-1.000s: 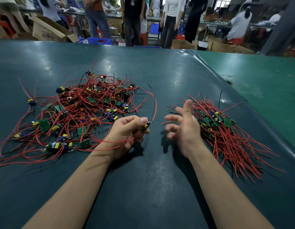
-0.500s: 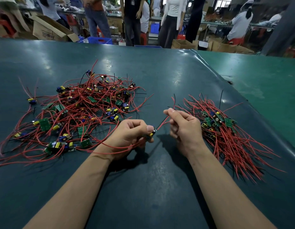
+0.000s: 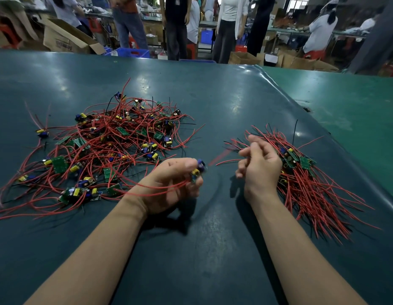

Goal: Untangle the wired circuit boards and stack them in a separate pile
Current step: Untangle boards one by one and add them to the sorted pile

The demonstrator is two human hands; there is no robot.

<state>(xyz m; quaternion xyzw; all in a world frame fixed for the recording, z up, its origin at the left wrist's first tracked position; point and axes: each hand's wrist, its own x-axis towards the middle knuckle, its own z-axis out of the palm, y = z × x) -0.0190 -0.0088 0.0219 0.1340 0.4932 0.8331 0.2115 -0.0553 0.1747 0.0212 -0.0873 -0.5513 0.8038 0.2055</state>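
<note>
A tangled heap of small green circuit boards with red and black wires (image 3: 116, 146) lies on the left of the dark green mat (image 3: 213, 95). A separate pile of boards with wires combed one way (image 3: 301, 172) lies on the right. My left hand (image 3: 173, 183) grips one board with a blue capacitor and a yellow part (image 3: 198, 170), a red wire looping over its wrist. My right hand (image 3: 259, 168) sits just left of the right pile, its curled fingers pinching that board's red wire (image 3: 226, 161), which is blurred between the hands.
The mat's raised right edge (image 3: 336, 137) borders a lighter green table (image 3: 356, 106). Several people (image 3: 228, 23) stand beyond the far edge among cardboard boxes (image 3: 65, 38) and blue crates (image 3: 129, 51). Bare mat lies between the piles and in front of my arms.
My right hand went from spread open to pinching the held board's wire, then drew it rightwards. My left hand shifted slightly right with the board.
</note>
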